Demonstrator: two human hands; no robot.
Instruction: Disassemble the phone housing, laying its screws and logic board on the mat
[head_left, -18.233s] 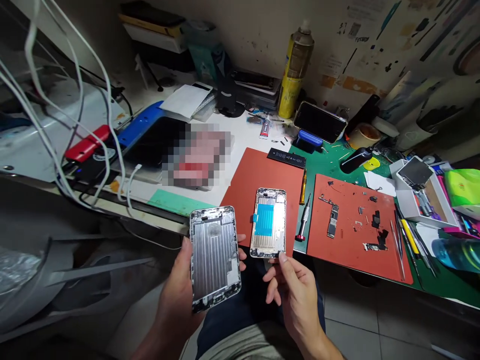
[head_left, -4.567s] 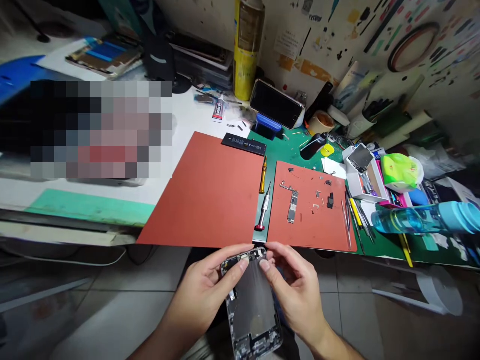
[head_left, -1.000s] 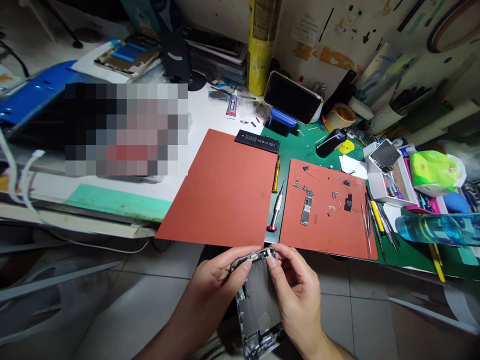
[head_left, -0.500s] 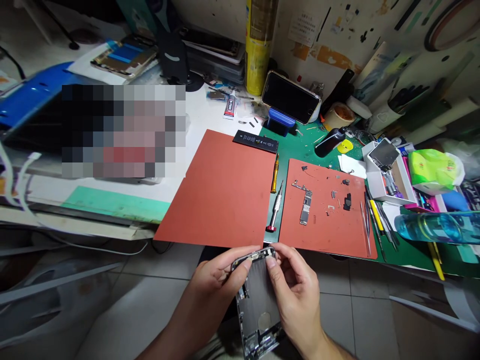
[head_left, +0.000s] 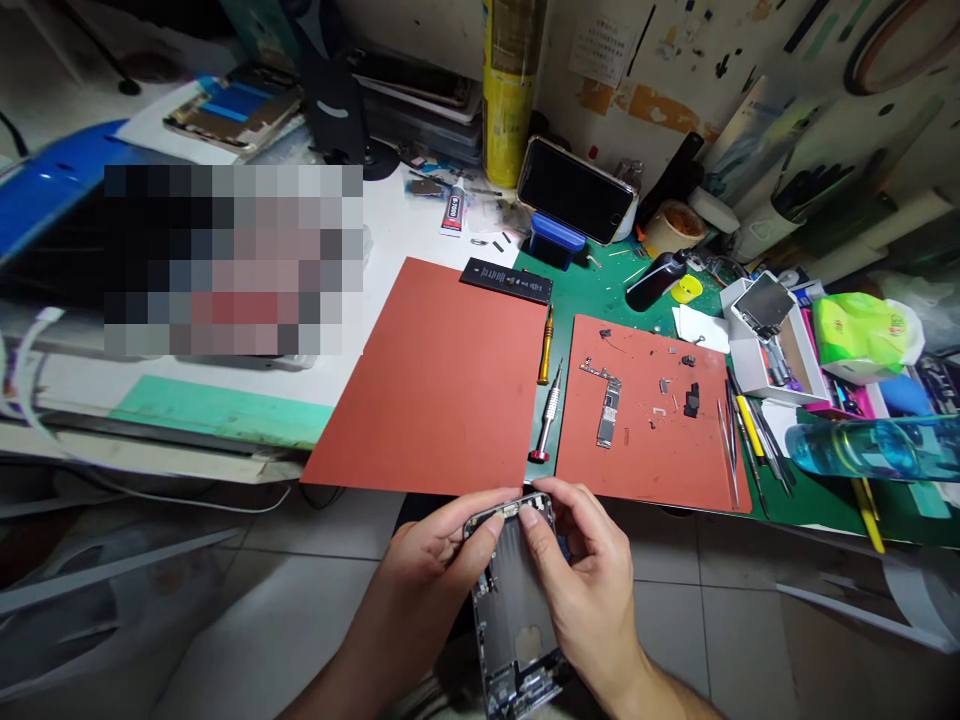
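Held in front of the bench edge is an opened phone housing [head_left: 517, 600], its grey inner side facing up and small parts along its rims. My left hand [head_left: 427, 560] grips the upper left corner, thumb pressed on the top inner edge. On the other side my right hand [head_left: 589, 570] grips the top right, its thumb also on the top inner edge and its fingers behind. Beyond the hands, a logic board [head_left: 608, 410] lies among small parts on the right red mat [head_left: 645, 470]. A black phone battery [head_left: 507, 281] rests at the back of the left red mat [head_left: 435, 390].
Two screwdrivers, one gold [head_left: 547, 345] and one silver with a red end [head_left: 550, 415], lie between the mats. Tweezers [head_left: 727, 450] lie at the right mat's edge, near a blue bottle [head_left: 855, 448]. A phone [head_left: 576, 190] leans on a blue stand behind.
My right thumb has shifted slightly left along the housing's top edge. The bench scene has moved a little left in view. Both hands still hold the housing.
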